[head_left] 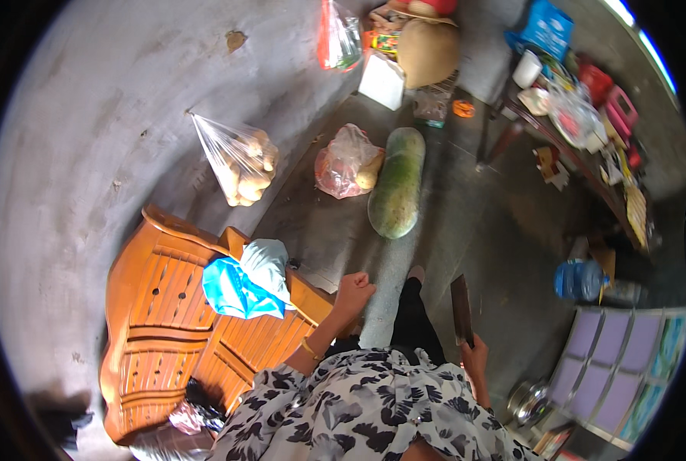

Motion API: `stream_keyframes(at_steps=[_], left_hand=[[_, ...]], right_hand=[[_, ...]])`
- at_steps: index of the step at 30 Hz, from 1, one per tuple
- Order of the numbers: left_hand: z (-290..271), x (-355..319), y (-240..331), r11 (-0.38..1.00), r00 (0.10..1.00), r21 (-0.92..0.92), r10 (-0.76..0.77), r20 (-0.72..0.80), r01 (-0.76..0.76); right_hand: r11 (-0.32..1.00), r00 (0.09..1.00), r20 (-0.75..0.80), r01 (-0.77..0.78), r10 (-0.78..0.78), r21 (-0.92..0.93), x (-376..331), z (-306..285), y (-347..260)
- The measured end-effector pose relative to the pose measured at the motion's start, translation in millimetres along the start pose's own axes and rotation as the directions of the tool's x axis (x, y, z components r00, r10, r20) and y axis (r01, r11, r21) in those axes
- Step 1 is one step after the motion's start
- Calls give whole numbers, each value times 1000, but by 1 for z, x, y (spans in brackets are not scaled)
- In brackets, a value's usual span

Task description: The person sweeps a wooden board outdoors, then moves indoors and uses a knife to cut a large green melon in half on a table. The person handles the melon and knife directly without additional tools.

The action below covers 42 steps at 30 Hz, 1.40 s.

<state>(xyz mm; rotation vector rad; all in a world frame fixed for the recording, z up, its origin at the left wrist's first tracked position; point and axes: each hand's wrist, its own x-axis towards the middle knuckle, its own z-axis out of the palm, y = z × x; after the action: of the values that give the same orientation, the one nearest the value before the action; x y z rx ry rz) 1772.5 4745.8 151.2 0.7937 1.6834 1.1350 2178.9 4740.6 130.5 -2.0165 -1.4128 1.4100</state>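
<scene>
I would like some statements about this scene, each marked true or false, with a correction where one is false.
1. The right hand holds a dark cleaver. True.
2. The left hand is spread open. False: it is closed in a fist.
3. A long green melon lies on the floor. True.
4. The blue cloth lies on the floor. False: it rests on the wooden bench.
5. A clear bag of pale vegetables hangs on the wall. True.
</scene>
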Motion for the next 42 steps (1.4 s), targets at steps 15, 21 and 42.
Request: stream_keyframes(at_steps=[15, 21, 42], left_hand=[[98, 258, -7, 931, 921, -204, -340, -189, 302], [117, 408, -97, 914, 893, -149, -403, -202, 379], [214, 704, -370, 641, 583, 235, -407, -703, 731]], right_hand=[[648, 901, 329, 433, -283, -627, 343, -52, -210], [660, 913, 278, 409, -299, -630, 418, -38, -242], [444, 491, 736, 849, -467, -285, 896, 175, -243]])
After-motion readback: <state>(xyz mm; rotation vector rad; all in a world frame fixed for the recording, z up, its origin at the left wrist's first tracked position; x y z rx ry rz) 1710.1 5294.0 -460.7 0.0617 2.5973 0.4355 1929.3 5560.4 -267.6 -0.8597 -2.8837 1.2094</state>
